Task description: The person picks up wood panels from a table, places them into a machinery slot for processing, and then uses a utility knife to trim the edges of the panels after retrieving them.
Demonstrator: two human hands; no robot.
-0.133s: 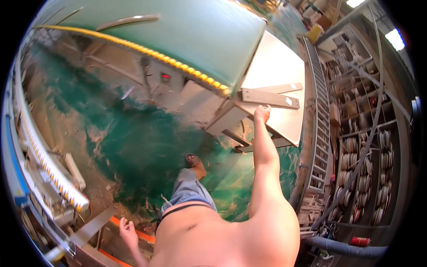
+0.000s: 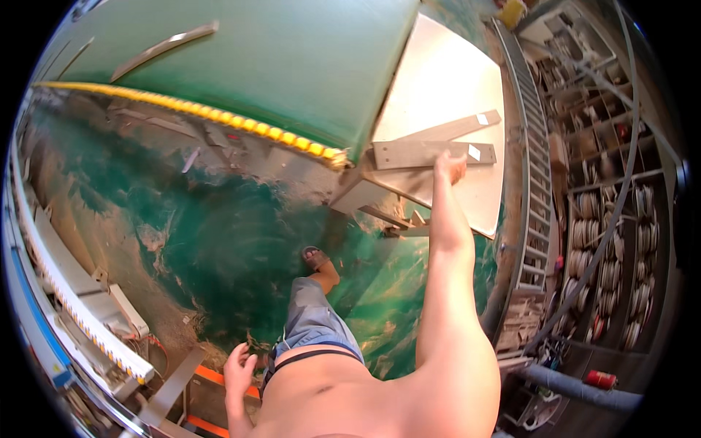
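Note:
Two flat wooden boards, each with a white label, lie crossed on a pale tabletop [image 2: 431,80] ahead and to the right. The nearer board [image 2: 409,155] lies over part of the other board [image 2: 453,128]. My right hand [image 2: 451,169], arm stretched forward, has its fingers closed at the nearer board's front edge, close to its label; some fingertips are hard to see. Low on the left, my left hand [image 2: 239,371] hangs beside my hip, fingers loosely bent and apart, with nothing in it.
A green belt surface [image 2: 292,66] edged with yellow rollers [image 2: 241,123] adjoins the tabletop and carries another labelled strip [image 2: 164,50]. A ladder-like rail [image 2: 531,190] and shelves of reels [image 2: 588,219] stand to the right. Another roller machine [image 2: 80,314] runs along the left.
My right hand has shifted right along the nearer board's edge, toward its label. My left hand has risen slightly and moved right in the picture. The whole view has shifted somewhat.

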